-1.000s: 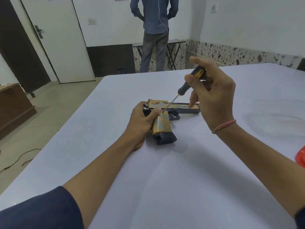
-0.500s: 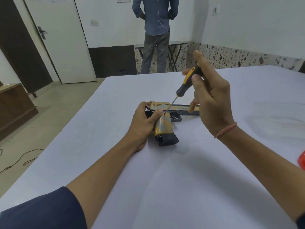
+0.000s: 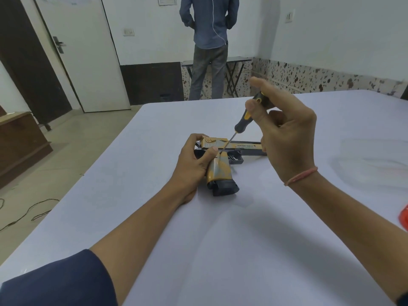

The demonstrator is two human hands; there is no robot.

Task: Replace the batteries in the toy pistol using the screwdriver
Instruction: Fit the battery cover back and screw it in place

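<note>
White-covered table (image 3: 242,250) fills most of the view. Behind it is a white door (image 3: 84,51), and a person (image 3: 209,29) stands at the far wall facing away, in front of a folding table (image 3: 234,62). A wooden cabinet (image 3: 19,146) is on the left.

The toy pistol (image 3: 220,171) lies flat on its side mid-table, barrel pointing right and grip toward the camera.

Left hand (image 3: 192,164) pins the rear of the pistol: fingers curled over the back end, thumb pressed onto the top of the grip.

Right hand (image 3: 287,138) is raised above the barrel. Thumb and fingers pinch the screwdriver (image 3: 241,121) handle – index finger extended past the handle end, the rest curled.

The screwdriver is tilted, black-and-yellow handle up and to the right. Its tip is down at the top of the grip, just beside the left thumb – can't tell if it's seated in a screw.

A pink thread band (image 3: 301,176) is on the right wrist. A red object (image 3: 404,215) is cut off at the right edge of the table.
</note>
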